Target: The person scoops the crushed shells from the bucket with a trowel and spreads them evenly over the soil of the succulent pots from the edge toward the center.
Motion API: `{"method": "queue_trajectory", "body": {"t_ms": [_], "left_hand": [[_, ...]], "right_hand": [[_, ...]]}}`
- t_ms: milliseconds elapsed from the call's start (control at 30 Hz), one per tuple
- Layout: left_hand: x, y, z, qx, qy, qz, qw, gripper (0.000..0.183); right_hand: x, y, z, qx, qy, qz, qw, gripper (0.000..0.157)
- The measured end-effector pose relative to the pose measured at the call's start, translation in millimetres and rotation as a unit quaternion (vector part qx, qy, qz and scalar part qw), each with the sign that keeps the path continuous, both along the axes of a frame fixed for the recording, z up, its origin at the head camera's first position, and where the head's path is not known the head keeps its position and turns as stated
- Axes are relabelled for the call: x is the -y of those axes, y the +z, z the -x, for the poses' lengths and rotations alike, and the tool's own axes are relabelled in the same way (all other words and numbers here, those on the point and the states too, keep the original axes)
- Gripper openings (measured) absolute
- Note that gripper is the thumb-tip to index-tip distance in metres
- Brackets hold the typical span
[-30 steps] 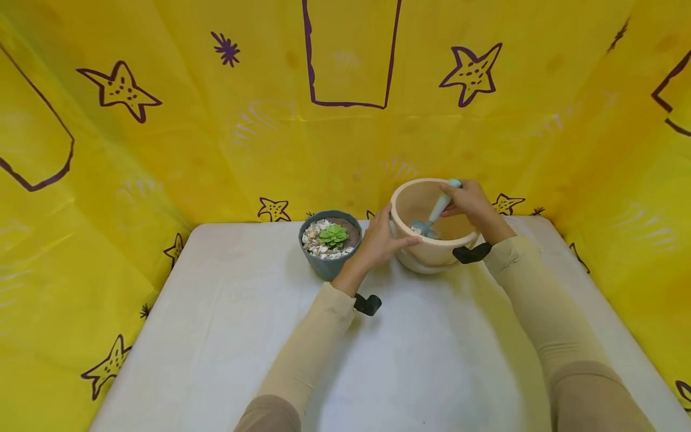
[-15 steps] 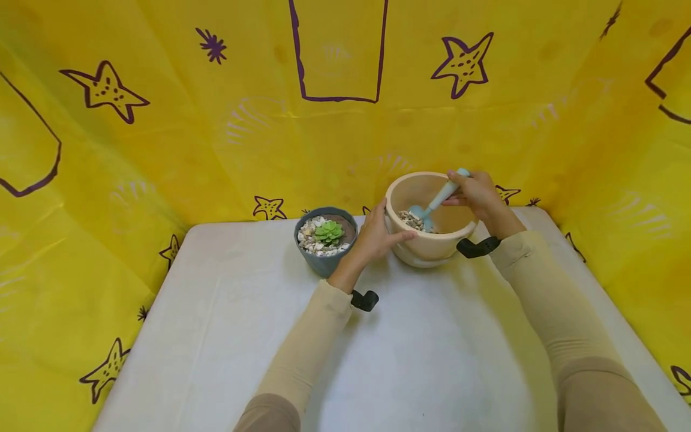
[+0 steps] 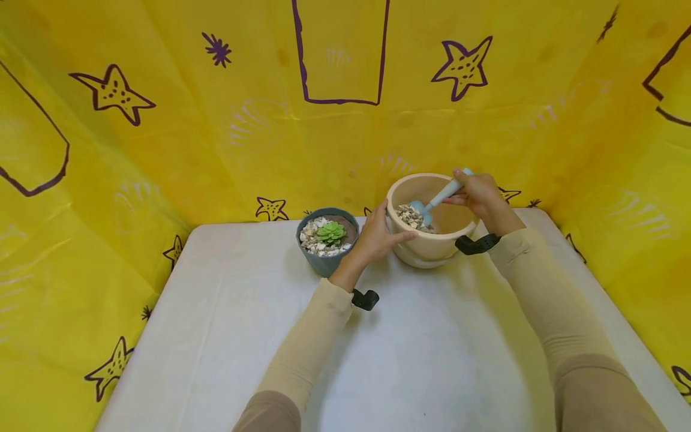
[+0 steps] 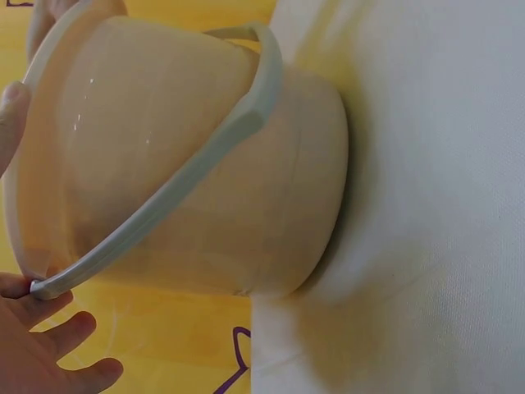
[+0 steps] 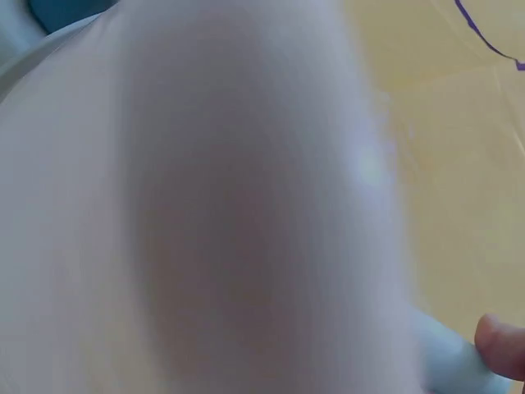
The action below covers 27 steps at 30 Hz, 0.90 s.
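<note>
My left hand [image 3: 375,240] grips the near left side of a cream bucket [image 3: 426,249], thumb over the front rim and fingers along the outer wall. In the left wrist view the bucket's pale handle [image 4: 176,176] hangs down across its side, one end close by the fingers [image 4: 70,332]. My right hand [image 3: 481,197] pinches the handle of a light blue toy shovel [image 3: 444,194] above the far right of the opening. Its blade slants down into the bucket, against a heap of pale gravel [image 3: 408,216]. A blurred pale surface fills most of the right wrist view.
A grey-blue pot [image 3: 323,264] with a green succulent [image 3: 330,232], pebbles and brown soil stands left of the bucket, close to my left wrist. Both stand near the back edge of a white table [image 3: 259,336]. A yellow patterned sheet [image 3: 345,144] rises behind and at both sides.
The shovel's blade has shifted at the gravel, and more of the heap shows. My right hand has moved slightly right and up from the bucket. My left hand keeps its hold.
</note>
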<state>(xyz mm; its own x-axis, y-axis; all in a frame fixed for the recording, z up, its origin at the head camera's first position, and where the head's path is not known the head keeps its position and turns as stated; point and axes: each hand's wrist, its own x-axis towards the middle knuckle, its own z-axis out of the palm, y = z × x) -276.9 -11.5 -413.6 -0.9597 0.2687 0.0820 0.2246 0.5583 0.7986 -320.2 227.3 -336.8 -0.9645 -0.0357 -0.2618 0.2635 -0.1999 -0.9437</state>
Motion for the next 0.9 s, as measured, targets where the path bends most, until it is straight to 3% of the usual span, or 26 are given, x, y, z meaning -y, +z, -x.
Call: {"method": "queue_trajectory", "body": {"t_ms": [167, 467, 633, 900], "left_hand": [[1.0, 4.2, 0.5, -0.006, 0.0, 0.009, 0.9999, 0.109], [-0.5, 3.8, -1.3, -0.007, 0.0, 0.006, 1.0, 0.11], [-0.7, 2.6, -1.5, -0.009, 0.0, 0.002, 1.0, 0.11], [-0.9, 2.3, -1.6, -0.011, 0.004, 0.003, 0.9999, 0.111]], "right_hand": [[-11.1, 2.2, 5.0, 0.027, 0.023, 0.047, 0.998, 0.023], [-34.1, 2.6, 2.4, 0.074, 0.029, 0.122, 0.989, 0.02], [-47.1, 3.2, -0.9, 0.074, 0.019, 0.171, 0.982, 0.023], [-52.2, 3.7, -8.2, 0.068, -0.021, 0.2, 0.977, 0.017]]}}
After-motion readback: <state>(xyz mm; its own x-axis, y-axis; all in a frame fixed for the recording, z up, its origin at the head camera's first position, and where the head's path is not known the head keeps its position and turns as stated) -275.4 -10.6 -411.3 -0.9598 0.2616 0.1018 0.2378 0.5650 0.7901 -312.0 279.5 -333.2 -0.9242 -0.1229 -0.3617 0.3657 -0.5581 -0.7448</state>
